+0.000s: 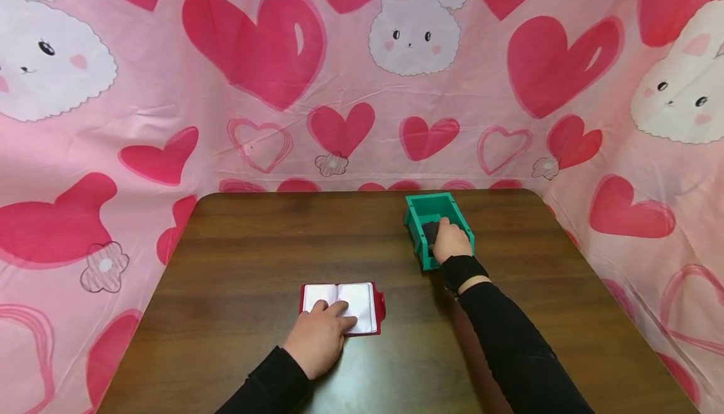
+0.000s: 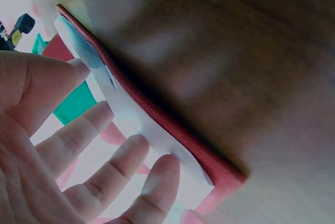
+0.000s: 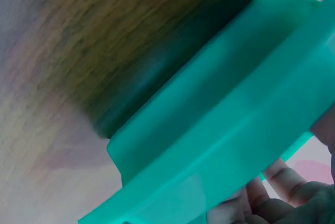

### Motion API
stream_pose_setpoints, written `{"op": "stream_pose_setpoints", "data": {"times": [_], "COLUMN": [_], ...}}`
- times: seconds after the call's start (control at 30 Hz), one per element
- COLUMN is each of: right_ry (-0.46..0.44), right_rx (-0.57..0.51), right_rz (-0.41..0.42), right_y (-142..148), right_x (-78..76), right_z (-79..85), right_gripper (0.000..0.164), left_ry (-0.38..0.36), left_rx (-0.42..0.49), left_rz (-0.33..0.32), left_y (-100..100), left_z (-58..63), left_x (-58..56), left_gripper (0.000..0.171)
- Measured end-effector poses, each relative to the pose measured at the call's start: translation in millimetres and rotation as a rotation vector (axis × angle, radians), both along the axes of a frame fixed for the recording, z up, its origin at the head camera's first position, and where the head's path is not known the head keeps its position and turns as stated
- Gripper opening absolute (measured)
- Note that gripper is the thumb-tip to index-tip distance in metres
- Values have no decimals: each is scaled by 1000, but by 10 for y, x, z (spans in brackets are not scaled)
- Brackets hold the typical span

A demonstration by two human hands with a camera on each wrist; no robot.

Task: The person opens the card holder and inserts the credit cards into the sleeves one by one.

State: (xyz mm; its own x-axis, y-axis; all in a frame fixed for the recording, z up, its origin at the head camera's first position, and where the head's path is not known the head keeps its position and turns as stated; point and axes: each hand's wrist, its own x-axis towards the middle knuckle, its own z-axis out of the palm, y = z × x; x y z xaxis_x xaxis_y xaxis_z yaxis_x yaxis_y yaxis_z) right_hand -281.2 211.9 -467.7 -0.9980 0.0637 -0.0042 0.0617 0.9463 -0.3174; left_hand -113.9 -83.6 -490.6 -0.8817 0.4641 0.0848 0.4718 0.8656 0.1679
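Note:
A small notebook (image 1: pixel 360 304) with a red cover and white pages lies spread open on the table. My left hand (image 1: pixel 318 337) rests on its pages with the fingers spread; in the left wrist view the fingertips (image 2: pixel 166 169) touch the paper above the red cover edge. Farther back on the right stands a green plastic bin (image 1: pixel 432 200). My right hand (image 1: pixel 451 241) reaches inside it and grips a black object (image 1: pixel 430 232), whose kind I cannot make out. The bin's wall (image 3: pixel 209 140) hides much of this hand in the right wrist view, where some curled fingers show.
The brown wooden table (image 1: pixel 243 257) has rounded far corners. A pink cloth (image 1: pixel 351 87) printed with hearts and rabbits hangs behind it and along both sides. The bin stands near the table's far edge.

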Motion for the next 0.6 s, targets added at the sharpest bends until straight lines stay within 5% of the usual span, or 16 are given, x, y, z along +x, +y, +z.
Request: {"op": "stream_pose_setpoints", "data": {"times": [0.23, 0.4, 0.6], "right_ry": [16, 143, 224], "right_rx": [-173, -316, -481], "right_rz": [-8, -79, 88], "right_y": [73, 124, -237], "right_x": [110, 290, 608], "right_z": [224, 462, 580], "right_gripper": [34, 33, 31], "left_ry": [-4, 4, -14], "left_rx": [7, 8, 8], "left_rz": [3, -8, -1], "left_y": [-7, -5, -6], "left_z": [8, 4, -3], "left_x": [19, 21, 21], "left_gripper": [28, 29, 30]}}
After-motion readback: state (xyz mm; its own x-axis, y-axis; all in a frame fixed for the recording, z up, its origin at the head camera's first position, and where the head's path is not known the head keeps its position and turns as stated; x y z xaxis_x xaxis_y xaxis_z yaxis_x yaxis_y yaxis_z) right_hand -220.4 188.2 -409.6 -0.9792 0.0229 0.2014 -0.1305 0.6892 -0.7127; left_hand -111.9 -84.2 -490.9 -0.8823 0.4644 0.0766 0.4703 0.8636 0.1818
